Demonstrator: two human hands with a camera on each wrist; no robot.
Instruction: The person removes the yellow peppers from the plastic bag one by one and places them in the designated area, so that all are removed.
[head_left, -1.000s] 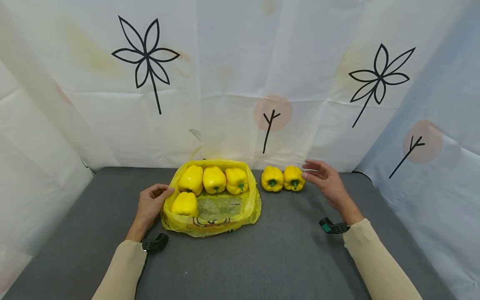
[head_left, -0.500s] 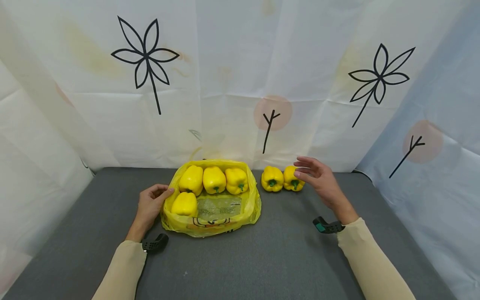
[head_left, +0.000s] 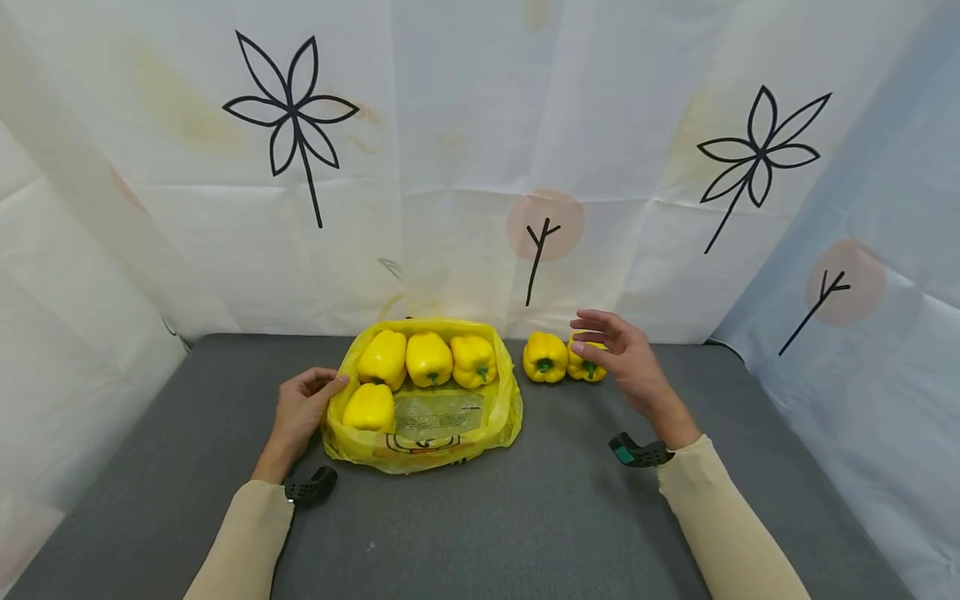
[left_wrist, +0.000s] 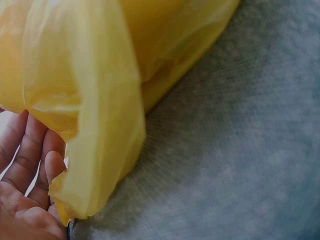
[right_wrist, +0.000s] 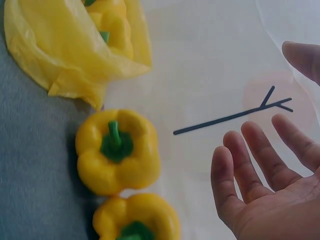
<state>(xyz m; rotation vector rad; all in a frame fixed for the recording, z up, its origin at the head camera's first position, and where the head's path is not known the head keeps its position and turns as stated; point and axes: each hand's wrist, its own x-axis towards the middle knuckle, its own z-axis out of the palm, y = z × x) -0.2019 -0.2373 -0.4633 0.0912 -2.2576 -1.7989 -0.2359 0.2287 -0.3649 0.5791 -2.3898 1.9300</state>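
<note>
Head view, clock centred on the yellow bag [head_left: 423,457], which sits open on the grey table [head_left: 495,525]. Left hand [head_left: 300,406] at 9 o'clock, pinching the rim between thumb and fingers. 4 bagged peppers [head_left: 428,358] at about 8, 10, 12 and 2 o'clock. Inner loose pepper [head_left: 545,354] and outer loose pepper [head_left: 582,371] side by side, between 2 and 3 o'clock. Right hand [head_left: 630,360] over the outer one, fingers spread and loosely bent, holding nothing; right wrist view shows no contact.

Step in hand, judged: grasping the outer loose pepper. Approach from its 3 o'clock side, thumb in front, fingers behind. Squeeze lobes lightly, spare the stem; glossy skin may slip. Avoid nudging its neighbour. Keep left pinch gentle: thin film could tear.
</note>
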